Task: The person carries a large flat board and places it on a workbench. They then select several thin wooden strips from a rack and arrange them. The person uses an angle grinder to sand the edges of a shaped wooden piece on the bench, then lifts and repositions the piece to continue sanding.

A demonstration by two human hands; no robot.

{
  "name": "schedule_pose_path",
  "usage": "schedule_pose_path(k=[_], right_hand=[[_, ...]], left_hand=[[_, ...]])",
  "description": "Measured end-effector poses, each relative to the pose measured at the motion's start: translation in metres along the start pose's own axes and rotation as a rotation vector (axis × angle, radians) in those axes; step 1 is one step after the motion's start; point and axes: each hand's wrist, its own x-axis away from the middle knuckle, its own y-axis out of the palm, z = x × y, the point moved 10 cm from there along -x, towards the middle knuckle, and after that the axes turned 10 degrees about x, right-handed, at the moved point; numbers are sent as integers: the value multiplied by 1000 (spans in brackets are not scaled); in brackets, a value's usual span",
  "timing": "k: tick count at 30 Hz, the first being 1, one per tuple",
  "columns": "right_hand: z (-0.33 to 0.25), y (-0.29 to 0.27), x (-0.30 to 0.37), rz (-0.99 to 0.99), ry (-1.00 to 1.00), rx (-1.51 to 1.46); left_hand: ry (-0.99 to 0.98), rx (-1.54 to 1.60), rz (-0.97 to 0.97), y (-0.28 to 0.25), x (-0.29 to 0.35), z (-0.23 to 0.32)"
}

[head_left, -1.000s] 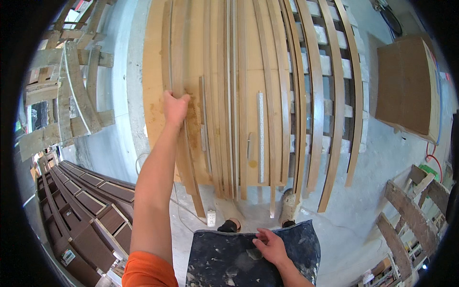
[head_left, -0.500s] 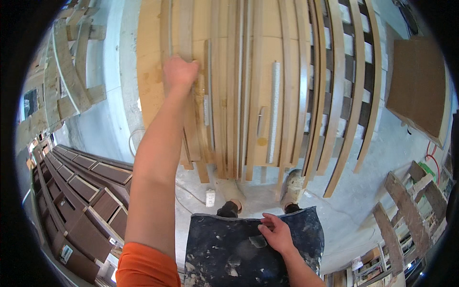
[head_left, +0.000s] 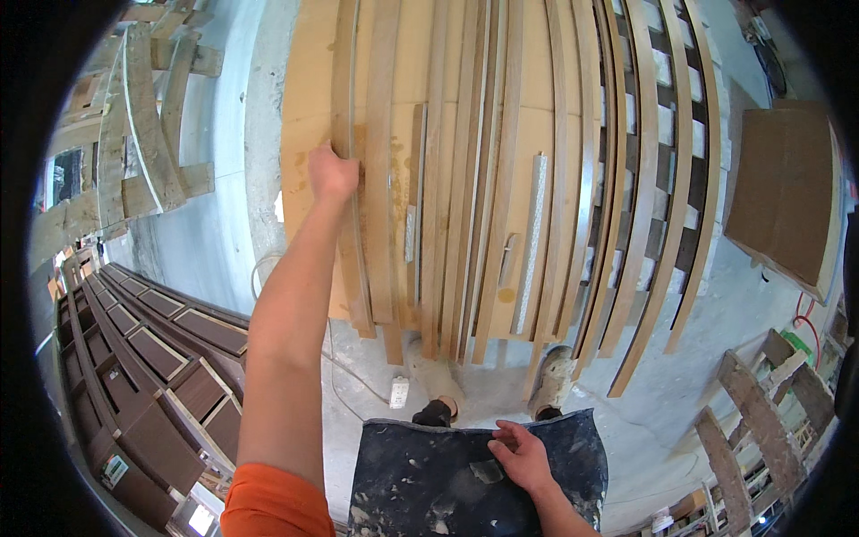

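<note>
My left hand [head_left: 334, 173] reaches far forward, its fingers closed over the leftmost long wooden strip [head_left: 355, 277]; the fingertips are partly hidden. That strip lies among several similar wooden strips [head_left: 380, 89], running away from me side by side on a tan board [head_left: 304, 107]. My right hand [head_left: 522, 455] hovers at the dark, stained apron [head_left: 412, 470], fingers loosely apart with nothing visible in them. Between the strips lie a short silvery bar [head_left: 531, 246] and a small metal piece [head_left: 507, 259].
Dark brown panels [head_left: 148, 349] stack at the left. A cardboard box [head_left: 777, 192] sits at the far right, wooden pallets [head_left: 761, 412] below it. A cable with a white power socket [head_left: 399, 391] lies on the floor by my shoes [head_left: 552, 371].
Against the strips, my left hand has shifted leftward onto the leftmost one. The view has moved so the boards appear lower and further right. My right hand stays at the apron.
</note>
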Motion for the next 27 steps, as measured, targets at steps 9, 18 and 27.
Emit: schedule_pose_path(k=[9,18,27], right_hand=[[2,0,-1,4,-10,55],[6,6,-2,-6,8,39],[4,13,-7,-43,-2,66]], left_hand=[[198,-2,92,-21,-32,8],[-9,-193,55,-9,-11,-97],[61,-291,74,-17,-23,-114]])
